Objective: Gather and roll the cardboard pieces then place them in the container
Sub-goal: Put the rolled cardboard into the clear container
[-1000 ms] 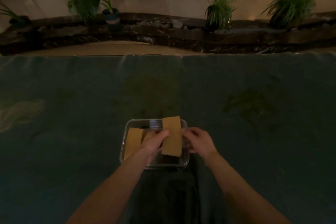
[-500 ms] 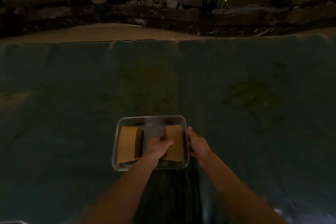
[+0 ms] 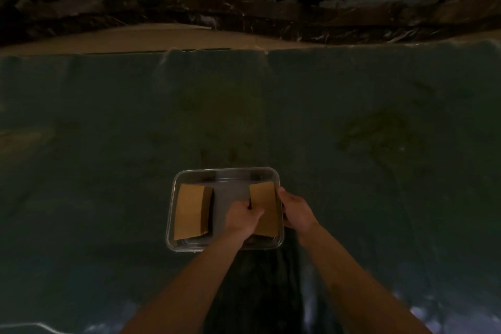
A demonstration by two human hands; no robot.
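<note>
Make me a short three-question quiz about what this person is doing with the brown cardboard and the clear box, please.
1. True or false: both brown cardboard pieces lie inside the clear rectangular plastic container.
2. Which hand touches the right-hand cardboard piece?
A. left hand
B. right hand
C. neither
3. Fill in: the container rests on a dark ____ cloth.

Key
1. True: the left-hand cardboard piece sits by the left wall, the other by the right wall.
2. A: the left hand grips its inner edge, while the right hand sits at the container's right rim.
3. Green.
</note>
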